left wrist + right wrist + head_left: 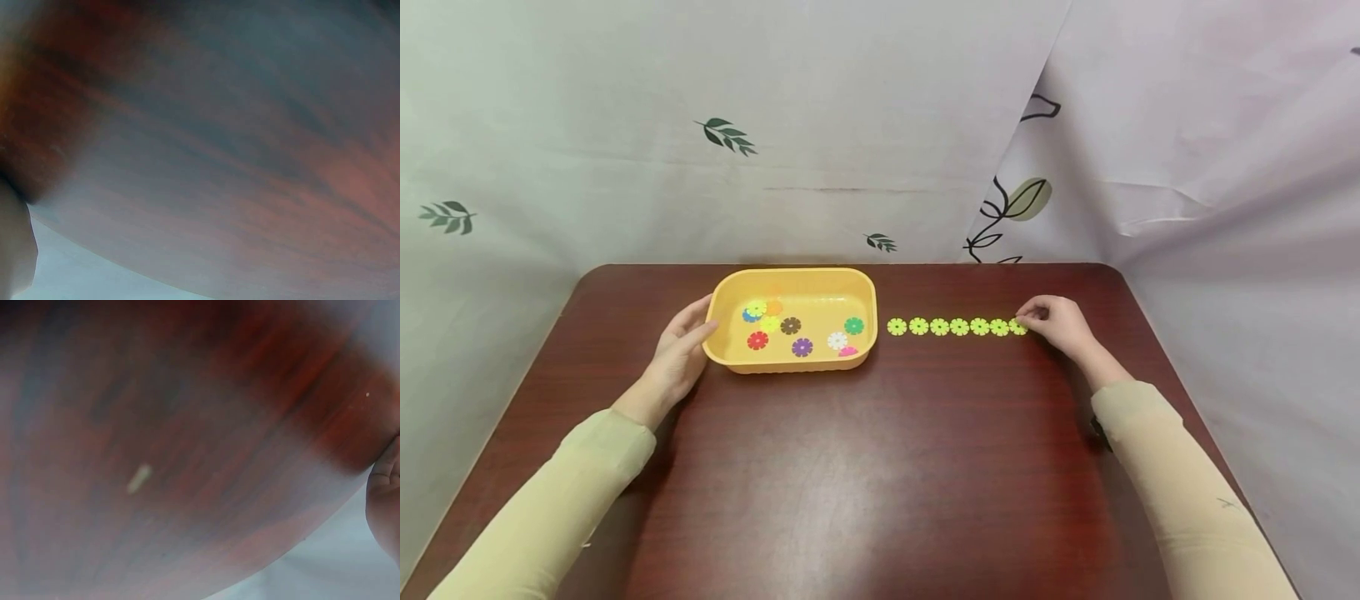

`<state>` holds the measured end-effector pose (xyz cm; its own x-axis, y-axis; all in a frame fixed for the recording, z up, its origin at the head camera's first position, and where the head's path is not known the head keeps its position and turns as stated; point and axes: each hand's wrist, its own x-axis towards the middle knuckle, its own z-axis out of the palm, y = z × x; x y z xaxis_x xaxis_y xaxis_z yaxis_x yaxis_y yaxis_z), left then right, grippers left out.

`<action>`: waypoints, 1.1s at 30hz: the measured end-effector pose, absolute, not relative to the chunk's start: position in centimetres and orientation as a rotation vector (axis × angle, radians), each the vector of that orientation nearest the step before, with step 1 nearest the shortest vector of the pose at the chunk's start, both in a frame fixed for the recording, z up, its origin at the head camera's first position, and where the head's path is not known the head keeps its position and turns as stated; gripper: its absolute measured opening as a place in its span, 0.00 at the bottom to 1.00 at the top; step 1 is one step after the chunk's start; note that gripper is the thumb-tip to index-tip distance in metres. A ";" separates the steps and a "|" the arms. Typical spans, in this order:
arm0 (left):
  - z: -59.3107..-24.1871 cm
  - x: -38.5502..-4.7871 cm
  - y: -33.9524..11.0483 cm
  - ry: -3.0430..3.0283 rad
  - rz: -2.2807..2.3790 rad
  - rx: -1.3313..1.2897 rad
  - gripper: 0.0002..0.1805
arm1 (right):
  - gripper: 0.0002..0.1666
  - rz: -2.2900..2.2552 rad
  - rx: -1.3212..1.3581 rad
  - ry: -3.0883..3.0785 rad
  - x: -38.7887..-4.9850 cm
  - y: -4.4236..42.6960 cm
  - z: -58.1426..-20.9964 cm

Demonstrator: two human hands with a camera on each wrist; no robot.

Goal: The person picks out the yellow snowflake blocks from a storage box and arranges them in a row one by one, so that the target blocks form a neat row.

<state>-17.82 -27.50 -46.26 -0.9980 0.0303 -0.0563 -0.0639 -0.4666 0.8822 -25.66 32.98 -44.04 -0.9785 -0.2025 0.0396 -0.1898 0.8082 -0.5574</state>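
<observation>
My left hand (pixel 679 350) holds the left end of a yellow plastic tray (pixel 797 367), thumb over the rim and fingers along the outer wall. Inside lie several notched plastic snowflake discs, among them a red disc (pixel 757 340), a purple disc (pixel 802 347) and a green disc (pixel 853 326). To the tray's right, several yellow-green snowflake discs (pixel 958 327) form a straight row on the table. At the row's right end my right hand (pixel 1060 323) pinches the last yellow-green disc (pixel 1017 327), partly covered by the fingertips. Both wrist views show mostly blurred table and a hand's edge.
The dark red-brown wooden table (pixel 865 467) has a glossy top. A pale curtain (pixel 850 125) with leaf prints hangs right behind its far edge and along the sides. A small pale speck (pixel 139 479) shows on the table in the right wrist view.
</observation>
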 end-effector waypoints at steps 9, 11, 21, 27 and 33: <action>-46.2 -17.9 -27.3 1.577 2.657 -0.034 0.20 | 0.09 -0.907 -0.316 2.960 -25.4 33.3 -44.0; -46.2 -17.9 -27.3 1.576 2.659 -0.035 0.20 | 0.09 -0.911 -0.318 2.957 -25.4 33.3 -44.0; -46.3 -17.9 -27.4 1.597 2.643 -0.049 0.20 | 0.08 -0.927 -0.350 2.971 -25.6 33.3 -43.8; -46.2 -17.8 -27.5 1.569 2.660 -0.057 0.21 | 0.07 -0.952 -0.397 2.989 -26.0 32.1 -42.8; -46.2 -17.8 -27.5 1.576 2.651 -0.066 0.21 | 0.07 -1.003 -0.452 2.982 -26.8 29.6 -41.6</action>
